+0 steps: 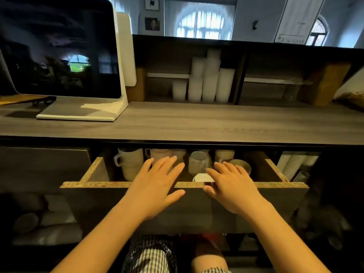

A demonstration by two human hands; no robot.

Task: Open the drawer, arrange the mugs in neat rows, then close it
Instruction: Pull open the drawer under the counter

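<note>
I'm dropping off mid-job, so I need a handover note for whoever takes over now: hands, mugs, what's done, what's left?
Left hand: open, fingers spread over the drawer front edge, holding nothing.
Right hand: open, empty, above a white-rimmed mug near the front.
Mugs: white handled mug at left, pale mug at centre, apparently tilted, olive mug at right.
Done: drawer open.
Left: line the mugs into rows, then close it.
</note>
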